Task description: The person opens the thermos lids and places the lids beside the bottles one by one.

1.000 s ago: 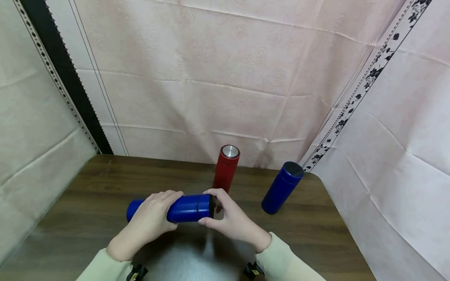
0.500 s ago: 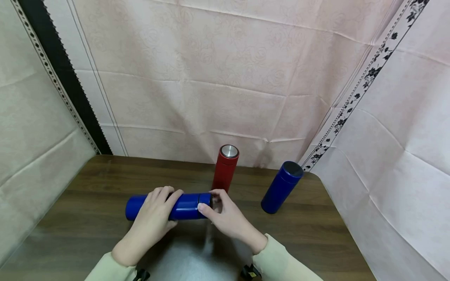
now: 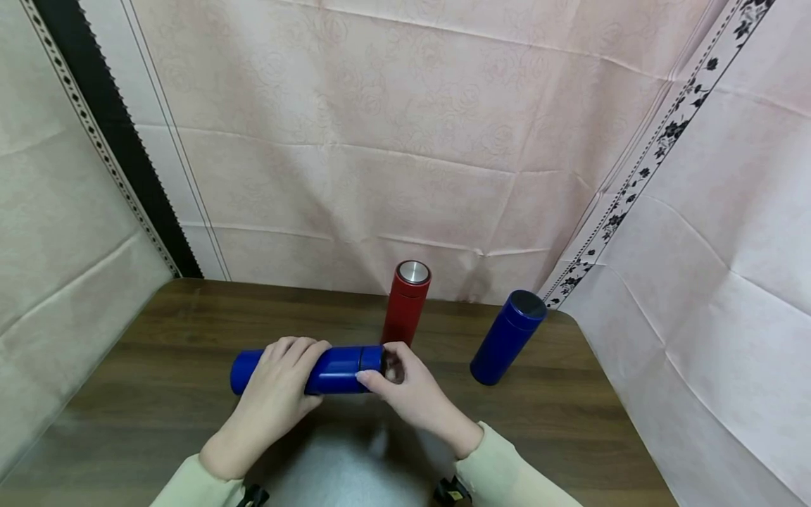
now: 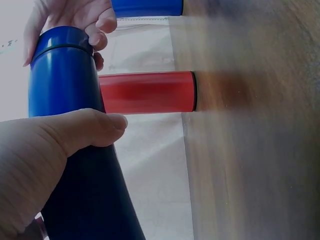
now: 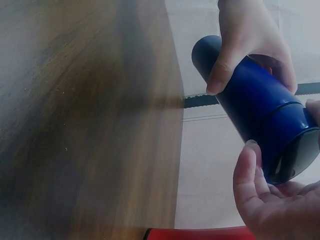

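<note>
Above table (image 3: 158, 380), left fingers (image 3: 315, 353) wrapped round blue bottle (image 3: 338, 370), right fingers (image 4: 106, 21) gripping its lid (image 3: 372, 358)

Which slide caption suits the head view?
Left hand grips a blue thermos, right hand at its lid, red thermos standing behind.

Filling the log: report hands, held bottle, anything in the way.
Left hand grips blue bottle; right hand holds its lid. Held sideways, lid on. Red bottle upright beyond, likely no obstacle.
</note>
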Tool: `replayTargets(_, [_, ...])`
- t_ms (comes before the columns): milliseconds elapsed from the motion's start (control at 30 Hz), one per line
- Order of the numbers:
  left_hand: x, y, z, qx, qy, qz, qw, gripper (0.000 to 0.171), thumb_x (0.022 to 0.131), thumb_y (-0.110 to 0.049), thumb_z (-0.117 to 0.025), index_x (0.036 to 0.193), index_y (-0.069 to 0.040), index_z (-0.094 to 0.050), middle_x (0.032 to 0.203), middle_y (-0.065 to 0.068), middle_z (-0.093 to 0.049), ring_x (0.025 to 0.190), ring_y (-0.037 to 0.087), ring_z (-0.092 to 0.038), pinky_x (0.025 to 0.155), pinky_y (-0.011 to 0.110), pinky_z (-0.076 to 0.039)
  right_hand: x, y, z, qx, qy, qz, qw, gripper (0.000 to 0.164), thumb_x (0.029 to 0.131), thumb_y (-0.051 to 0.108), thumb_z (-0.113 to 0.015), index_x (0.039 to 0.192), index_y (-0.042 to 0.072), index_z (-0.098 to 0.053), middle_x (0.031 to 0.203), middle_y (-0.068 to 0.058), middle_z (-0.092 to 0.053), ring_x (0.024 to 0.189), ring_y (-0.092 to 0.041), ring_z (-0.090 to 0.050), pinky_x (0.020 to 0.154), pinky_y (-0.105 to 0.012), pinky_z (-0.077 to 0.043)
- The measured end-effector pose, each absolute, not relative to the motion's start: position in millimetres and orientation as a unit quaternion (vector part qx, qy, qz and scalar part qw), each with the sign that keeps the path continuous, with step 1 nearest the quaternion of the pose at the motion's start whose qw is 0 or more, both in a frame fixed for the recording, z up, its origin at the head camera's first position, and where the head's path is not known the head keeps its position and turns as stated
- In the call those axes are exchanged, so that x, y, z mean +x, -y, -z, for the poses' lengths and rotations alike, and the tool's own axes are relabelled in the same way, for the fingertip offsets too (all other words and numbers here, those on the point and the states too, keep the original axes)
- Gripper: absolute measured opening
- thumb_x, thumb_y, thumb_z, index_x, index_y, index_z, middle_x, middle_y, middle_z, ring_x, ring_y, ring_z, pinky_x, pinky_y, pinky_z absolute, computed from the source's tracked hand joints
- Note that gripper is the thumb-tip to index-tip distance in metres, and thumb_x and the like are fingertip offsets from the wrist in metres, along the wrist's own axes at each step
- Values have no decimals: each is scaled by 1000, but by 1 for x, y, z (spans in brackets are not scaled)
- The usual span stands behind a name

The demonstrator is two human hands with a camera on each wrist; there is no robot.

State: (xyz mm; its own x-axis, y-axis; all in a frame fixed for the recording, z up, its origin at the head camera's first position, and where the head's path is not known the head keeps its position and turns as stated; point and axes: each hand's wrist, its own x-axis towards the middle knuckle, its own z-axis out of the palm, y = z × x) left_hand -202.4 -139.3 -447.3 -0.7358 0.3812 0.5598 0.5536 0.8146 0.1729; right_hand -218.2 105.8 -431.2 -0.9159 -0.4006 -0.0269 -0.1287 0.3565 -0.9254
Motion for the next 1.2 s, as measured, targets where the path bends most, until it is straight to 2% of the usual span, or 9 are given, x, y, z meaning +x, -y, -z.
replayTargets(200, [-202, 141, 448, -246, 928, 178, 218, 78, 60, -26, -92, 128, -12, -57, 115, 5, -60, 108, 29, -52, 94, 54, -42, -215, -108, 432, -260, -832, 485, 68, 59, 87, 43, -71, 135, 27, -40, 118, 3, -51, 97, -19, -54, 77, -36, -53])
replayTargets(333, [-200, 143, 450, -240, 934, 178, 197, 78, 63, -27, -91, 132, -13, -55, 120, 5, -60, 112, 28, -51, 96, 54, -41, -215, -109, 434, -320, -842, 433, 30, 67, 88, 35, -72, 141, 27, -33, 130, 6, -39, 108, -14, -48, 83, -32, -52])
replayTargets(433, [-201, 143, 450, -237, 935, 181, 194, 80, 64, -27, -91, 134, -13, -54, 123, 6, -59, 114, 29, -51, 98, 54, -39, -215, -108, 435, -323, -847, 422, 17, 71, 87, 35, -73, 143, 29, -30, 134, 6, -36, 112, -12, -46, 88, -31, -50])
replayTargets(600, [-201, 142, 449, -234, 934, 189, 193, 80, 65, -26, -91, 134, -13, -53, 123, 8, -59, 114, 30, -51, 98, 55, -39, -215, -105, 434, -247, -853, 458, 43, 74, 85, 51, -69, 144, 33, -27, 133, 4, -40, 111, -15, -49, 88, -33, -51])
replayTargets(733, [-200, 141, 449, -234, 933, 193, 195, 80, 65, -26, -90, 134, -13, -53, 123, 8, -59, 114, 29, -51, 98, 55, -39, -215, -105, 432, -192, -860, 468, 75, 61, 91, 57, -56, 139, 26, -36, 123, 0, -51, 104, -18, -54, 88, -38, -49])
replayTargets(833, [-200, 141, 449, -236, 932, 191, 197, 80, 65, -26, -90, 134, -12, -53, 123, 7, -59, 115, 29, -51, 98, 55, -39, -215, -106, 431, -176, -867, 457, 86, 58, 92, 60, -50, 134, 20, -42, 114, -2, -57, 98, -18, -56, 85, -37, -49])
replayTargets(1033, [-200, 140, 449, -239, 932, 184, 198, 79, 65, -26, -90, 134, -13, -53, 123, 7, -58, 115, 28, -50, 99, 54, -38, -217, -108, 432, -168, -858, 474, 103, 59, 91, 58, -56, 133, 19, -44, 107, 0, -58, 92, -18, -57, 77, -34, -50])
replayTargets(1200, [-200, 142, 448, -235, 935, 182, 194, 81, 65, -26, -90, 135, -13, -53, 124, 8, -58, 115, 29, -50, 99, 54, -38, -219, -110, 432, -207, -844, 483, 103, 53, 90, 52, -61, 133, 28, -42, 114, 3, -57, 95, -17, -57, 76, -32, -52])
